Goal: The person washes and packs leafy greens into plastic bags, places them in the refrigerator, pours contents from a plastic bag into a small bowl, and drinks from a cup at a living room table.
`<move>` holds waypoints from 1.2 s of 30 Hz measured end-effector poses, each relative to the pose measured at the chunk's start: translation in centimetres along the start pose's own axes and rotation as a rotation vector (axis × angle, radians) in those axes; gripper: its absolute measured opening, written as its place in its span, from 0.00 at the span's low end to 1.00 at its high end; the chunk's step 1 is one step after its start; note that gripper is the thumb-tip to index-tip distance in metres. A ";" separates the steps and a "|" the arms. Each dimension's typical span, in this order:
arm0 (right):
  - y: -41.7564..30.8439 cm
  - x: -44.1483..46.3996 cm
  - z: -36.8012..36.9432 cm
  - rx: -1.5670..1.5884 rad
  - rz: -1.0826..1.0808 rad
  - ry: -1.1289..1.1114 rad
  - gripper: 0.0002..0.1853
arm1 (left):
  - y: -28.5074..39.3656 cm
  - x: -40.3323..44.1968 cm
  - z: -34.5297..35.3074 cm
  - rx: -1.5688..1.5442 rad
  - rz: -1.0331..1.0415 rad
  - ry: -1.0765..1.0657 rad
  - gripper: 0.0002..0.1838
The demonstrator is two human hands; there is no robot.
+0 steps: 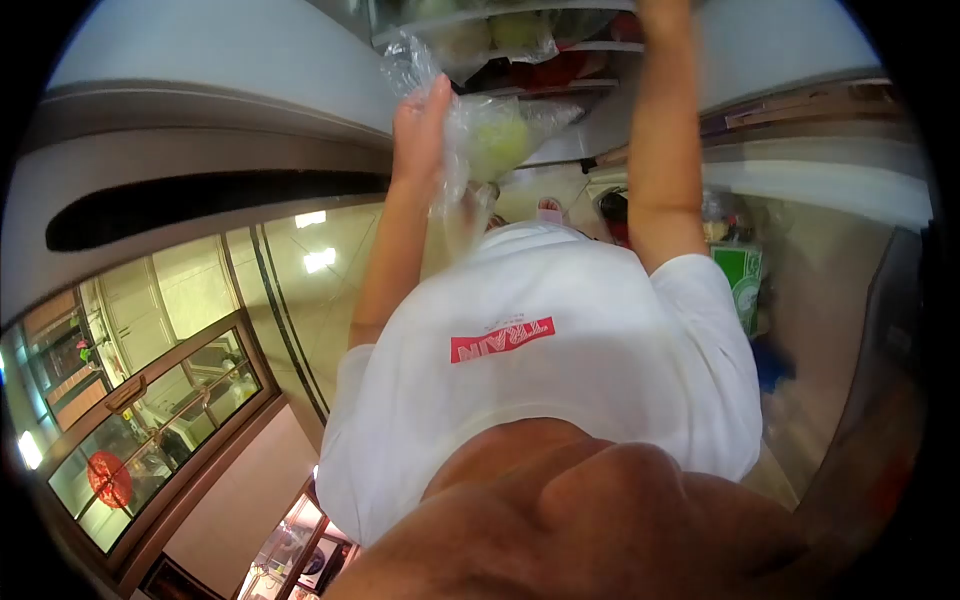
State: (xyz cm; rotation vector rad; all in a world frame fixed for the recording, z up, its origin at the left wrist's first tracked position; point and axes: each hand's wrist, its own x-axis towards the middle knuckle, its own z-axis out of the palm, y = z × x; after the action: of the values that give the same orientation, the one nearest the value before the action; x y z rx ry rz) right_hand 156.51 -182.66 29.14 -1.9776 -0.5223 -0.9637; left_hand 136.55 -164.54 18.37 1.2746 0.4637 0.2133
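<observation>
My left hand (418, 135) is closed on a clear plastic bag (455, 165), gripped near its upper left part. Inside the bag shows a round pale-green item (498, 140), perhaps a fruit or vegetable, blurred by the plastic. The bag hangs in front of an open fridge (600, 85), near the shelf edges. My right arm (665, 150) reaches up past the fridge's right side, and its hand lies beyond the top edge of the picture. Further bagged green produce (515, 32) sits on a fridge shelf above my left hand.
An open fridge door (220, 130) with a dark handle recess stands left, another door (800, 130) with racks right. A green box (737, 280) and other goods are on the floor at right. A glazed wooden sliding door (160, 440) is at lower left.
</observation>
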 end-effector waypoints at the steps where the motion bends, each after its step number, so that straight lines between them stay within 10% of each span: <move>1: -2.2 -2.2 -1.0 0.135 0.007 -0.057 0.13 | 0.2 -0.1 0.2 0.009 0.001 -0.017 0.11; 3: -3.9 -6.4 -2.6 0.404 0.176 -0.517 0.15 | 0.9 -0.2 0.9 0.005 0.027 -0.092 0.11; 5: 1.3 -13.1 -0.8 0.377 -0.071 -1.047 0.39 | 1.1 -0.5 1.5 0.026 0.025 -0.156 0.12; 7: 0.9 -17.7 -0.5 0.006 -0.153 -1.103 0.54 | 1.7 -0.9 2.2 0.070 -0.008 -0.212 0.13; 12: -0.9 -18.7 -3.2 0.422 0.087 -1.287 0.61 | 2.3 -1.8 3.8 0.211 0.019 -0.377 0.15; 21: -0.4 -25.6 -1.2 0.509 0.043 -0.671 0.42 | 0.1 -2.5 5.0 0.318 0.020 -0.479 0.16; 25: 0.3 -24.5 -2.9 0.428 0.703 -0.849 0.16 | -2.3 -0.6 3.9 0.292 0.115 -0.303 0.15; 27: 5.4 -27.6 -1.7 0.694 0.741 -0.594 0.11 | -3.1 0.8 2.4 0.174 0.103 -0.232 0.16; 30: 7.7 -29.3 -2.7 0.928 1.242 -0.297 0.14 | -3.2 0.9 0.6 0.100 0.044 -0.214 0.15; 36: 6.0 -28.4 -4.1 0.784 1.457 -0.153 0.16 | -4.2 0.4 -0.5 -0.038 -0.023 -0.148 0.10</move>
State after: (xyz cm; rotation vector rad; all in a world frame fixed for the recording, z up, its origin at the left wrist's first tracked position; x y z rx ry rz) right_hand 141.25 -189.43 5.07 -1.1727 0.4468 0.3061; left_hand 136.31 -165.16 14.20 1.2379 0.3457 0.1073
